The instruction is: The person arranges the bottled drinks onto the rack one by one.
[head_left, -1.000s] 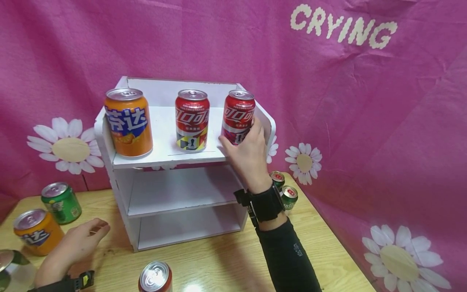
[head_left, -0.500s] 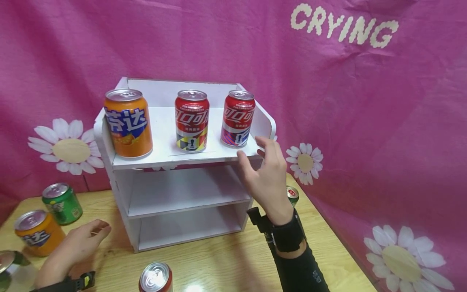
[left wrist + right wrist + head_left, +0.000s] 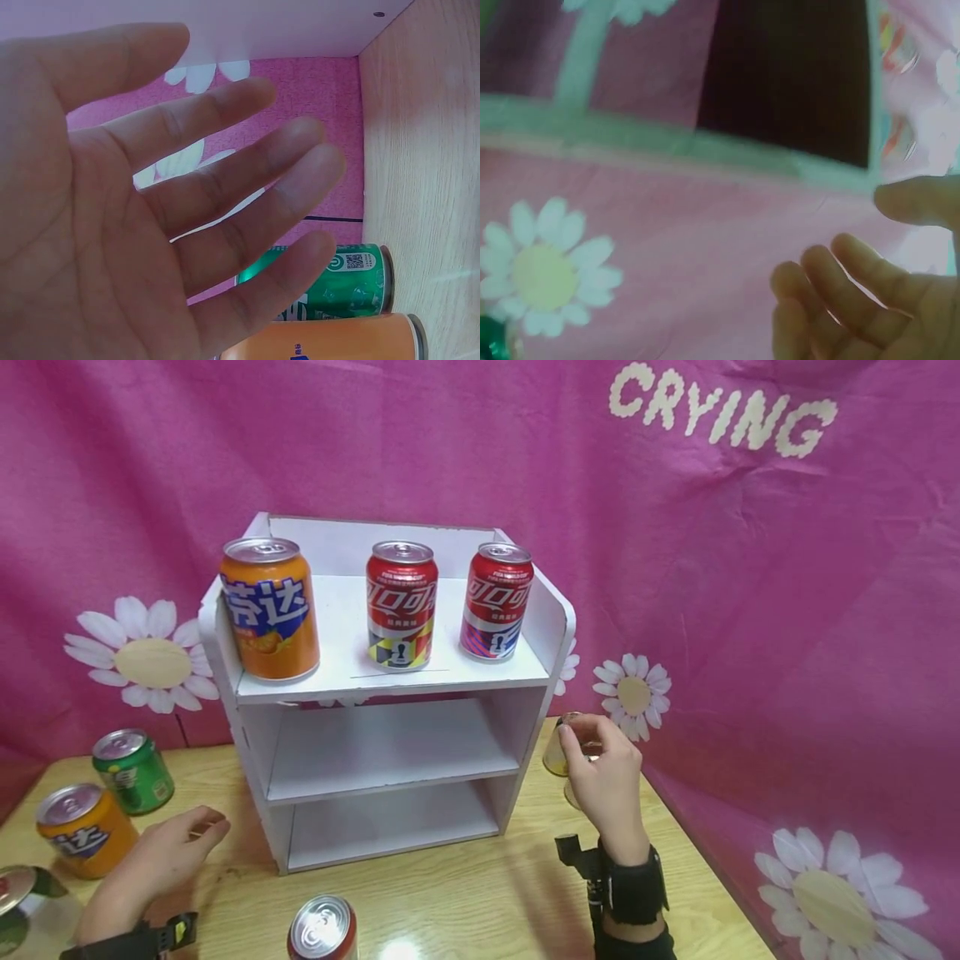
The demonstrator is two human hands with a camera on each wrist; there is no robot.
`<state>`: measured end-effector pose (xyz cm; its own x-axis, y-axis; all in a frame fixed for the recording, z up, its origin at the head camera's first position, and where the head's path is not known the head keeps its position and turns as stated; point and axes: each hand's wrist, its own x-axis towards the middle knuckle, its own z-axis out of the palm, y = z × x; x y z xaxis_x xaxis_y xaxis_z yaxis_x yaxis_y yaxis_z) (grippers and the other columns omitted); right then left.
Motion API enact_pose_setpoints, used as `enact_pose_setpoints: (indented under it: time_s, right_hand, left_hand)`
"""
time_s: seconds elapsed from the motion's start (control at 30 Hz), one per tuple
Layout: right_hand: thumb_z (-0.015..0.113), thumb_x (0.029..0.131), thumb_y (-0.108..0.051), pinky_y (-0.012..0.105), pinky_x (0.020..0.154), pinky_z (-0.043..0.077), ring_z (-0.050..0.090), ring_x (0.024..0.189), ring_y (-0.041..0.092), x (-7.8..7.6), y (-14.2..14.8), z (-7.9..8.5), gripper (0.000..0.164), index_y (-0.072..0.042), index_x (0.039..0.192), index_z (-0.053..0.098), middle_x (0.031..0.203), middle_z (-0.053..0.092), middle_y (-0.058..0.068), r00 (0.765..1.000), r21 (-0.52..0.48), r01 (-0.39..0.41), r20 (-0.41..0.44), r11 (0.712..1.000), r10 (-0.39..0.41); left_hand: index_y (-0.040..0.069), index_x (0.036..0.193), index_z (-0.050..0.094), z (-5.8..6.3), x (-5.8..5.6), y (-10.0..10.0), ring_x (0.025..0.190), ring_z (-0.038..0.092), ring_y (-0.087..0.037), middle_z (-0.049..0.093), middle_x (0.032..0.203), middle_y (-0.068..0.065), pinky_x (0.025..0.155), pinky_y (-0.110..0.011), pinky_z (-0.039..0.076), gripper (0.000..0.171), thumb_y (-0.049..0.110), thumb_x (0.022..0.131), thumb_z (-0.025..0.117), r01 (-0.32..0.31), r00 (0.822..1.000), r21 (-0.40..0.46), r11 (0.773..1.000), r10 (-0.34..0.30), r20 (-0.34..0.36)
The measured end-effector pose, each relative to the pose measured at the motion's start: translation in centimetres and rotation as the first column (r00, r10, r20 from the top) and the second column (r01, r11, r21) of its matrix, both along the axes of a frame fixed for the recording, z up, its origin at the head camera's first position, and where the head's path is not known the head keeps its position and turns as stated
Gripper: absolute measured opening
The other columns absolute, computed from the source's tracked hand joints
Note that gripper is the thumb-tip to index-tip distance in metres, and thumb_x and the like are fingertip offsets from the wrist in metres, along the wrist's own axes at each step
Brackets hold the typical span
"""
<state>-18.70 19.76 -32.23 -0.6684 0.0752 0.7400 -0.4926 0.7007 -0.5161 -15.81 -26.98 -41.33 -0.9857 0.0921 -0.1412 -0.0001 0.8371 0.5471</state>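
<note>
On the top board of the white shelf (image 3: pixel 390 781) stand an orange soda can (image 3: pixel 270 618) at left and two red cola cans, one in the middle (image 3: pixel 401 610) and one at right (image 3: pixel 497 606). My right hand (image 3: pixel 609 785) hovers right of the shelf with loosely bent fingers. In the right wrist view the right hand (image 3: pixel 877 307) holds nothing. Partly hidden behind it is a can (image 3: pixel 553 756). Near the table's left side my left hand (image 3: pixel 161 864) is relaxed, its fingers spread and holding nothing in the left wrist view. Close to it stands another orange can (image 3: pixel 93 843).
A green can (image 3: pixel 138 781) and a pale-and-green can (image 3: pixel 37 914) stand at the left of the wooden table (image 3: pixel 450 893). At the front is a red can (image 3: pixel 324 931). A pink flowered cloth (image 3: pixel 712 610) hangs behind the table and along its right.
My right hand has let go of the right-hand cola can and moved down and right, past the shelf's side. That can stays upright on the top board. The left hand stays put.
</note>
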Motion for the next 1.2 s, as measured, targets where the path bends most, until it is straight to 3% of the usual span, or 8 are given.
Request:
enact_pose_setpoints:
  time_s: [0.2,0.3,0.53,0.7,0.8,0.93,1.2]
  right_hand:
    - [0.061,0.082,-0.014,0.03,0.06,0.048,0.056,0.072,0.013,-1.9,2.3,-2.2,0.011,-0.005,0.088,0.063,0.08,0.062,0.002,0.989,-0.029,0.108,0.1,0.994,-0.105]
    - [0.057,0.082,-0.009,0.033,0.064,0.048,0.056,0.078,0.017,-2.8,3.3,-3.4,0.012,-0.003,0.09,0.063,0.084,0.061,0.006,0.98,-0.08,0.156,0.141,0.985,-0.144]
    - [0.05,0.074,0.003,0.036,0.07,0.048,0.053,0.089,0.025,-5.4,6.1,-7.1,0.024,0.0,0.094,0.064,0.092,0.057,0.011,0.954,-0.206,0.288,0.141,0.935,-0.263]
    - [0.054,0.074,0.004,0.04,0.079,0.044,0.049,0.1,0.028,-6.4,8.3,-9.3,0.028,-0.001,0.101,0.062,0.103,0.053,0.013,0.942,-0.239,0.309,0.208,0.921,-0.262]
    - [0.057,0.075,0.0,0.044,0.085,0.038,0.042,0.108,0.03,-7.0,8.9,-10.3,0.04,-0.003,0.115,0.054,0.116,0.045,0.015,0.925,-0.222,0.291,0.312,0.931,-0.215]
    - [0.063,0.075,-0.012,0.047,0.089,0.033,0.035,0.112,0.033,-7.8,8.7,-11.7,0.061,-0.004,0.13,0.036,0.126,0.033,0.018,0.882,-0.179,0.291,0.43,0.94,-0.191]
    - [0.073,0.067,-0.037,0.047,0.092,0.032,0.035,0.113,0.035,-9.3,7.6,-14.1,0.092,-0.001,0.134,0.02,0.125,0.032,0.021,0.836,-0.215,0.4,0.483,0.891,-0.259]
  left_hand:
    - [-0.004,0.108,0.054,0.1,0.1,0.0,0.09,0.053,-0.039,0.057,0.101,-0.023,0.071,-0.049,0.044,0.048,0.039,0.092,0.038,0.012,0.999,-0.006,1.0,-0.012,-0.04]
    - [-0.004,0.108,0.053,0.1,0.0,0.1,0.09,0.053,-0.039,0.057,0.101,-0.023,0.07,-0.049,0.044,0.047,0.038,0.092,0.038,0.011,1.0,-0.004,1.0,-0.012,-0.027]
    - [-0.004,0.108,0.053,-0.1,-0.2,0.2,0.092,0.053,-0.04,0.057,0.102,-0.023,0.07,-0.049,0.044,0.048,0.039,0.092,0.038,0.01,1.0,-0.006,1.0,-0.01,-0.001]
    - [-0.003,0.107,0.054,-0.4,-0.1,0.1,0.091,0.053,-0.039,0.057,0.101,-0.022,0.07,-0.049,0.044,0.045,0.037,0.092,0.039,0.016,0.999,-0.011,1.0,-0.016,-0.032]
    - [-0.002,0.107,0.054,-0.5,-0.1,-0.1,0.09,0.054,-0.04,0.058,0.101,-0.022,0.07,-0.049,0.044,0.046,0.039,0.092,0.038,0.015,0.999,-0.021,1.0,-0.016,-0.043]
    - [-0.002,0.108,0.054,-0.4,-0.2,-0.2,0.091,0.053,-0.041,0.057,0.103,-0.024,0.069,-0.05,0.043,0.05,0.042,0.092,0.036,0.011,0.999,-0.026,1.0,-0.012,-0.031]
    - [-0.003,0.107,0.054,-0.4,0.0,0.1,0.089,0.054,-0.039,0.058,0.1,-0.023,0.07,-0.049,0.044,0.046,0.038,0.093,0.038,0.012,0.998,-0.012,1.0,-0.013,-0.058]
